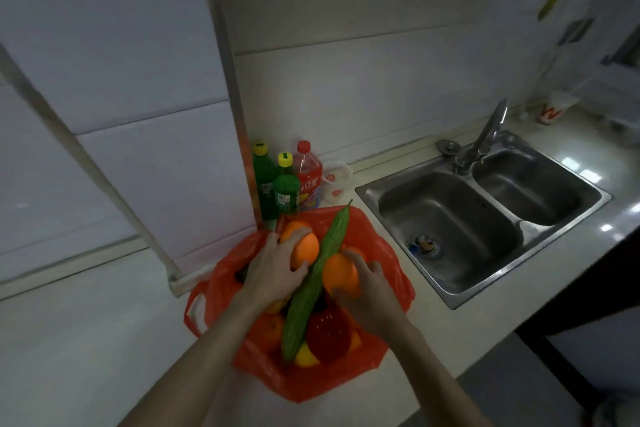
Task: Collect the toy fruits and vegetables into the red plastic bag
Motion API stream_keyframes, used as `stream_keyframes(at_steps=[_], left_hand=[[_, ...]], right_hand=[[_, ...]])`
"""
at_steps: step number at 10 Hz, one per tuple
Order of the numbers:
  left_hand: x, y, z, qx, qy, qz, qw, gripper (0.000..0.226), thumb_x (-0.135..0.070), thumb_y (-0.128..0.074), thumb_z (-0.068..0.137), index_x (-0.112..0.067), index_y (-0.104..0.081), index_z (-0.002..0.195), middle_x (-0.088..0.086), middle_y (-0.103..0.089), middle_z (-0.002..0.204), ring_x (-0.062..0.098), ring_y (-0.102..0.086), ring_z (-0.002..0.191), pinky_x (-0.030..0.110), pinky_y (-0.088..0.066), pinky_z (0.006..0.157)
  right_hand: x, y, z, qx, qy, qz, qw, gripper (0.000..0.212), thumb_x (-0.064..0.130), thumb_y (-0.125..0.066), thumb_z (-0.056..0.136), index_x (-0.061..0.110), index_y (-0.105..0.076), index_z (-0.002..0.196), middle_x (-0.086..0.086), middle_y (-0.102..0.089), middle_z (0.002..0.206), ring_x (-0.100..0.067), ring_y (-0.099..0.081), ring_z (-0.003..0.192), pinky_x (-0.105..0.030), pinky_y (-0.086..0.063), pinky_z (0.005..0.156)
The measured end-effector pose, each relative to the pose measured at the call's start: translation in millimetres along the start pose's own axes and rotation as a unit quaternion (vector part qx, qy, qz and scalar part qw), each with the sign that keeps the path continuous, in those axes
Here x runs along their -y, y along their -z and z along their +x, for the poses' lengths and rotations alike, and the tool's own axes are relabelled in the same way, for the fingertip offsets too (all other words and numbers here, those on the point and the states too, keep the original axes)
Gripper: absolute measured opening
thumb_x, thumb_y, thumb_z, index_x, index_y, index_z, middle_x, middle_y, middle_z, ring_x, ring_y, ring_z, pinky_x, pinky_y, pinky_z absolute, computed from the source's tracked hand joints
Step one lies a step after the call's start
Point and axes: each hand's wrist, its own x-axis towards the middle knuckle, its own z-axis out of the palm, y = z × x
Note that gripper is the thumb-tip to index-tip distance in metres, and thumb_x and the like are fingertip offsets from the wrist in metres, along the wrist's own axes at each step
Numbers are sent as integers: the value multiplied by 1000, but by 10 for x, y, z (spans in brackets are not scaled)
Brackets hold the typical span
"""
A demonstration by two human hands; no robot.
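The red plastic bag (pixel 372 243) lies open on the white counter, full of toy produce. A long green bitter gourd (pixel 311 288) lies slantwise across its contents. My left hand (pixel 270 270) grips an orange toy fruit (pixel 306 248) left of the gourd. My right hand (pixel 374 291) grips a second orange toy fruit (pixel 339 274) right of it. Both fruits are over the bag's mouth. Below them sit a dark red fruit (pixel 329 333), another orange one (pixel 268 329) and a yellow piece (pixel 304 355).
Two green bottles (pixel 285 189), a red-capped soda bottle (pixel 308 180) and a clear plastic cup (pixel 336 182) stand against the wall just behind the bag. A double steel sink (pixel 481 215) with a tap is to the right. The counter edge runs at lower right.
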Motion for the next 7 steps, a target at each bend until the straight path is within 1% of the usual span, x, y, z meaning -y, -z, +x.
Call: stream_keyframes(at_steps=[1,2,3,4,5,6,7], left_hand=[[10,-59,54,26,10,32,999,61,-43,-55,89,-48,-25,142,11,-39,132,33,-55,112,42,-53,85],[35,-101,102,29,7,50,998,61,-44,-52,91,-49,-22,143,11,-37,134,33,-54,111,42,-54,82],[37,-92,140,33,7,65,997,61,-43,-51,91,-50,-21,144,12,-35,136,34,-50,116,41,-52,83],[43,-98,117,20,5,83,996,63,-41,-51,92,-53,-18,144,15,-32,139,37,-47,119,43,-54,83],[38,-63,13,14,5,96,995,67,-41,-51,92,-55,-12,144,15,-29,142,38,-46,121,45,-54,82],[20,16,-123,-13,10,85,996,69,-41,-54,90,-51,-13,146,13,-31,140,36,-45,123,46,-53,83],[-30,81,-308,-61,24,64,996,70,-39,-55,89,-42,-17,147,10,-41,130,32,-49,117,44,-52,80]], right_hand=[[-56,-40,68,23,-3,-6,1000,72,44,-62,87,43,-18,144,-5,-35,134,-23,-50,109,-34,-52,84],[-60,-60,102,25,8,-14,1000,72,44,-62,88,41,-18,145,-5,-34,136,-23,-48,113,-32,-51,86],[-57,-56,112,26,12,-14,999,71,44,-62,88,41,-19,145,-4,-34,134,-18,-45,105,-28,-48,80],[-86,-50,108,31,6,-18,999,73,46,-62,87,42,-17,144,-5,-35,134,-21,-47,110,-30,-50,82],[-91,-9,85,50,-4,-40,998,77,48,-63,85,43,-14,145,-7,-35,133,-27,-47,115,-37,-51,86],[-92,70,54,41,-4,-47,998,77,46,-63,85,42,-14,144,-9,-38,129,-27,-48,110,-41,-51,85],[-54,179,-27,27,12,-63,998,67,46,-55,91,39,-15,144,-8,-41,126,-26,-49,108,-36,-49,79]])
